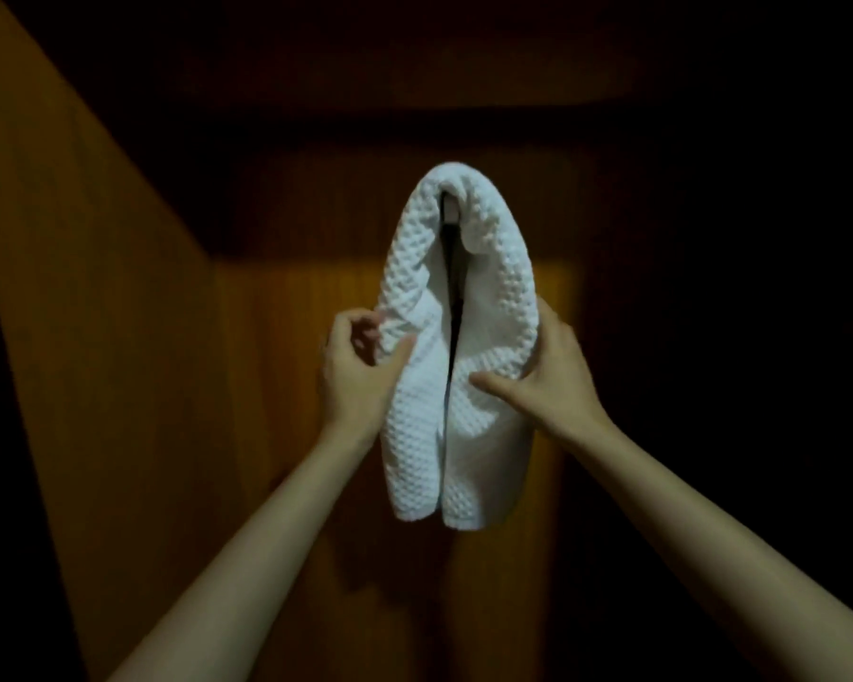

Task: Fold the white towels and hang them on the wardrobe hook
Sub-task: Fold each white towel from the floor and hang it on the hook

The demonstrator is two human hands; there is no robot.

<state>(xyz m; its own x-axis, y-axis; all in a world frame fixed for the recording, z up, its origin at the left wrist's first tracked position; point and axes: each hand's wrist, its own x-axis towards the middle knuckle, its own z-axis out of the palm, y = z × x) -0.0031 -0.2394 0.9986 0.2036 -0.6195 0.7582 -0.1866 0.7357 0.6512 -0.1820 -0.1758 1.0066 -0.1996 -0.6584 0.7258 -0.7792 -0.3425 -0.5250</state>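
Wardrobe panel (pixel 119 337) in orange-brown wood fills the left of the dim view, and the back wall (pixel 277 347) carries on behind the hands. Left hand (pixel 360 361) comes next, raised to the towel's left fold, its fingers curled and its thumb pressed against the cloth, pinching that edge. White towel (pixel 464 347), waffle-textured, hangs draped in two folded halves over the hook (pixel 448 209), which shows only as a small dark piece under the top bend. Right hand (pixel 538 371) holds the right half, thumb across the front and fingers wrapped behind it. Judging by how it hangs, this towel is folded and already on the hook; only straightening the two halves seems left. Other towels are not in sight, so I cannot tell how many remain.
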